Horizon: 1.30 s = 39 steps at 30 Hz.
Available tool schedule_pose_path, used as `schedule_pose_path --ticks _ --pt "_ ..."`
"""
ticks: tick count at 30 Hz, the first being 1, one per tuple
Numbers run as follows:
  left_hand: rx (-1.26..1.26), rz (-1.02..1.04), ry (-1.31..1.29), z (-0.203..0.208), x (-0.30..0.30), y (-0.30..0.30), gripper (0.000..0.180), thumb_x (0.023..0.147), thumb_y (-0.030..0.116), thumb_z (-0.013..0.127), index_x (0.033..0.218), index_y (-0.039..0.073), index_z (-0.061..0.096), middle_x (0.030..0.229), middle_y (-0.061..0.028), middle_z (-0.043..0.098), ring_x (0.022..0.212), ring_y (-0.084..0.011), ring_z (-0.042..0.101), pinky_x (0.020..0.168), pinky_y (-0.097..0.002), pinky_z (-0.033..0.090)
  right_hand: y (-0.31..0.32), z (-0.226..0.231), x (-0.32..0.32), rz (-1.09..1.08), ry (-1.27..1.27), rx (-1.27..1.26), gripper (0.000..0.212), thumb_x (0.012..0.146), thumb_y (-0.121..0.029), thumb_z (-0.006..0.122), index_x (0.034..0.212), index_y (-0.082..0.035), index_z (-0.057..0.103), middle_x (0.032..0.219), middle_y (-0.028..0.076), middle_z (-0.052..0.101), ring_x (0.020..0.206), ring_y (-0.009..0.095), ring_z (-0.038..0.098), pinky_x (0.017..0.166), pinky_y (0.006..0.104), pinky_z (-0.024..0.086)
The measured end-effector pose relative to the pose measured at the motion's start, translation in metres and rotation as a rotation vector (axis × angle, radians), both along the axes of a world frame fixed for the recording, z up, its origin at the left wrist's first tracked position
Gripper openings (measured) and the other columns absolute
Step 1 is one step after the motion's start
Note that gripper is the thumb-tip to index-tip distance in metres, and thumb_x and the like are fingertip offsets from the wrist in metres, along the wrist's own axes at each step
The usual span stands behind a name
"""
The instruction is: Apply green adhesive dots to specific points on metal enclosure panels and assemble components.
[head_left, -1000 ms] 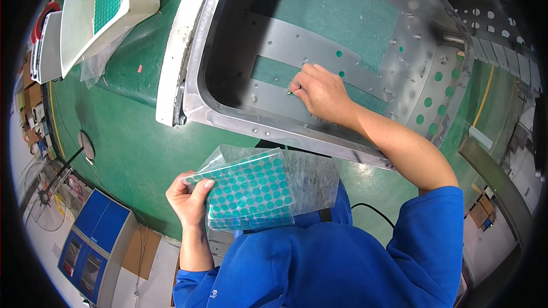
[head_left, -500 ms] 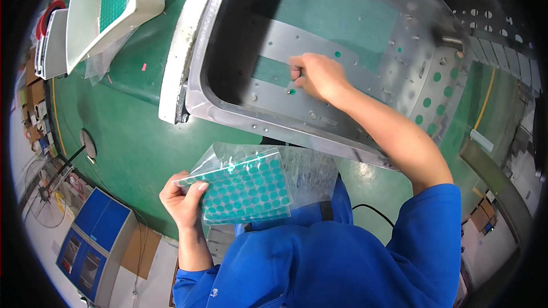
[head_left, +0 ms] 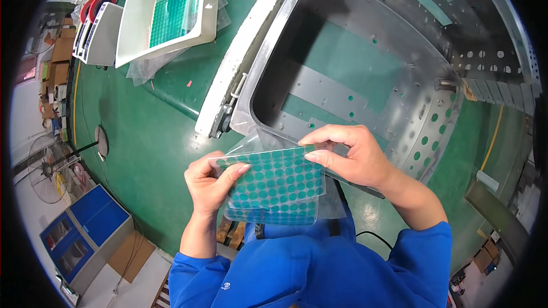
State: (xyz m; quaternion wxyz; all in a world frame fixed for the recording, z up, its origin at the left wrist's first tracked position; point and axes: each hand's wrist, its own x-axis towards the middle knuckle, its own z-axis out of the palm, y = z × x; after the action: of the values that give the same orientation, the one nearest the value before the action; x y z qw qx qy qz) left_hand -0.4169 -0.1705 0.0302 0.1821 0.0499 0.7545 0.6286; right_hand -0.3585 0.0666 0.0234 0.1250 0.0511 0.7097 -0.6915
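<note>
My left hand grips the left edge of a sheet of round green stickers, thumb on top. Clear plastic film sticks out behind and below the sheet. At the sheet's upper right corner my right hand pinches with thumb and forefinger at the top row of dots. Whether a single dot is lifted between those fingers is too small to tell. Beyond the hands stands a large grey metal housing with holes in its walls and cut-outs in its floor. Several green dots are stuck on it.
At the upper left a pale bin holds more green sticker sheets, beside a tape dispenser with red rolls. A white-edged panel runs along the housing. A fan and a blue cabinet stand left.
My right hand has come back from inside the housing to the sticker sheet's upper right corner. The left hand and sheet have shifted slightly rightward, and the view has turned.
</note>
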Motion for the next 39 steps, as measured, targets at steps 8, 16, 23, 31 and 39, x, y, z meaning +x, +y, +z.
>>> schedule_pose_path --ticks 8,16,23,31,39 --pt "-0.086 -0.115 0.138 -0.006 -0.014 0.004 0.015 0.063 -0.004 0.072 0.064 -0.001 0.058 0.055 0.0003 0.050 0.049 -0.0042 0.041 0.043 -0.0189 0.027 0.013 -0.008 -0.013 -0.064 -0.187 -0.202 0.010 0.075 -0.002 0.063 0.085 -0.001 0.062 0.077 0.002 0.061 0.068 0.006 0.053 0.062 0.0207 0.044" --pt "-0.084 0.038 0.055 -0.012 -0.017 0.008 0.013 0.063 -0.004 0.072 0.068 -0.002 0.060 0.060 -0.0012 0.054 0.052 -0.0048 0.044 0.046 -0.0180 0.031 0.015 -0.016 -0.028 0.021 0.036 0.057 0.006 0.075 -0.001 0.060 0.079 -0.001 0.056 0.072 0.003 0.059 0.061 0.009 0.053 0.058 0.0225 0.044" --pt "-0.087 0.055 0.009 -0.014 -0.022 0.009 0.013 0.064 -0.002 0.072 0.068 0.000 0.060 0.060 0.0008 0.053 0.053 -0.0041 0.044 0.047 -0.0175 0.032 0.014 -0.020 -0.029 -0.037 -0.023 0.032 0.008 0.074 -0.001 0.061 0.081 -0.002 0.057 0.077 0.005 0.062 0.065 0.011 0.058 0.060 0.0240 0.046" --pt "-0.145 0.176 -0.080 -0.020 -0.023 0.009 0.016 0.064 0.001 0.073 0.062 0.001 0.057 0.055 0.0033 0.048 0.050 -0.0033 0.041 0.045 -0.0183 0.030 0.014 -0.030 -0.049 -0.120 0.048 0.051 0.004 0.079 -0.002 0.057 0.078 -0.001 0.054 0.086 0.008 0.063 0.081 0.011 0.058 0.071 0.0270 0.046" --pt "-0.203 0.167 -0.085 -0.031 -0.001 -0.040 0.017 0.061 0.000 0.073 0.059 0.001 0.056 0.055 0.0039 0.046 0.050 -0.0036 0.038 0.045 -0.0195 0.028 0.080 -0.157 -0.179 -0.154 -0.136 0.671 0.014 0.073 -0.012 0.059 0.079 0.001 0.060 0.082 0.018 0.061 0.083 0.030 0.059 0.071 0.0350 0.046"
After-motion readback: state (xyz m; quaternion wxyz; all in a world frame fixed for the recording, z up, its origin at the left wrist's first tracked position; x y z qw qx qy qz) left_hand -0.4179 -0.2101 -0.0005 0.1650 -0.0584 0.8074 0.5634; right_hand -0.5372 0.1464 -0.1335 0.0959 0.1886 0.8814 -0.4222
